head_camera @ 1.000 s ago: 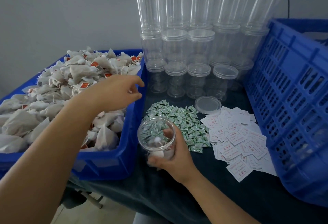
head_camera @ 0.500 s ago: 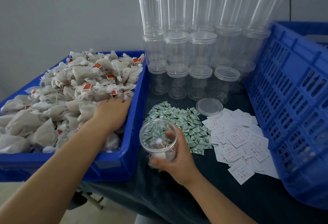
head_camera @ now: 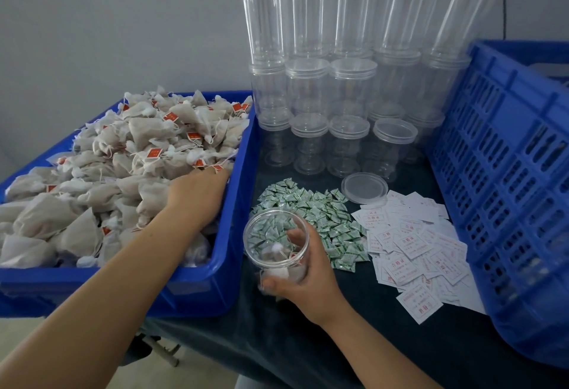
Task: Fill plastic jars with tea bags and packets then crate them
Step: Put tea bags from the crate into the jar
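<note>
My right hand (head_camera: 308,277) grips an open clear plastic jar (head_camera: 276,244) standing on the dark table, with a few tea bags at its bottom. My left hand (head_camera: 197,194) lies palm down on the heap of beige tea bags (head_camera: 123,173) in the blue bin (head_camera: 215,277) at left; its fingertips are buried among the bags, so a grasp is not visible. A pile of small green packets (head_camera: 311,219) lies just behind the jar. White paper slips (head_camera: 415,247) are spread to its right. A loose clear lid (head_camera: 365,187) lies behind the packets.
Stacked empty clear jars (head_camera: 338,86) with lids stand at the back against the grey wall. A blue slatted crate (head_camera: 508,191) is tilted along the right side. The table's near edge drops to the floor below the bin.
My left hand has come down from above the bin's right edge and now rests on the tea bags. My right hand and the jar have stayed in place.
</note>
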`<state>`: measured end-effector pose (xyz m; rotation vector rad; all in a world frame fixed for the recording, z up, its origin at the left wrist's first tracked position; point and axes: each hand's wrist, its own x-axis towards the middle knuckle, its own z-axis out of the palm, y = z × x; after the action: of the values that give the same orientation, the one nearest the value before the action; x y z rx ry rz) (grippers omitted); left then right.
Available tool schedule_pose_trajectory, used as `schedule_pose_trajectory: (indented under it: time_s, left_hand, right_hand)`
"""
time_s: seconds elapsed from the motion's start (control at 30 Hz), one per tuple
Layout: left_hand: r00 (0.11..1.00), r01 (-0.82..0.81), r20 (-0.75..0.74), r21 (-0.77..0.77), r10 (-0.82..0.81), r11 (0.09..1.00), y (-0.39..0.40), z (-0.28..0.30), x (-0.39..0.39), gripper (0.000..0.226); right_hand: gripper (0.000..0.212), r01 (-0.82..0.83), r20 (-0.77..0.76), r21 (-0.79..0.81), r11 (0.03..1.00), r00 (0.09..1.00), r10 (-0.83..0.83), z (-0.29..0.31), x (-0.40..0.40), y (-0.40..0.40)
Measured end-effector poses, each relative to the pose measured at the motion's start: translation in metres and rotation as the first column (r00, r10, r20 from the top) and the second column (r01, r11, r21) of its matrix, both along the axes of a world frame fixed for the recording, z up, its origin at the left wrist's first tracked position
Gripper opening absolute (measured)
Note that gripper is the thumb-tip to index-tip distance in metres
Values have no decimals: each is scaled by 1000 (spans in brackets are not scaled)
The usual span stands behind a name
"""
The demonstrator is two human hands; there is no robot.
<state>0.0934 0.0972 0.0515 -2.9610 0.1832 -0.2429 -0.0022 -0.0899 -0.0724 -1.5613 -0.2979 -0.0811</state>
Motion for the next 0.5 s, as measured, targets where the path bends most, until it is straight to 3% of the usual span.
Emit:
schedule_pose_trajectory:
  time_s: [0.1, 0.3, 0.5]
  left_hand:
    - [999, -9, 41, 106, 5, 994, -1, -3, -6, 27]
    - [988, -151, 18, 134, 150, 979, -11, 1, -10, 20]
    - [989, -144, 0, 165, 146, 976, -5, 3, -9, 20]
  right_hand:
    - [98, 4, 8, -4, 1000, 1000, -4, 0, 0, 0]
    - [97, 5, 7, -2, 1000, 1000, -5, -1, 0, 1]
    - [96, 4, 10, 4, 1000, 1000, -4, 1, -1, 1]
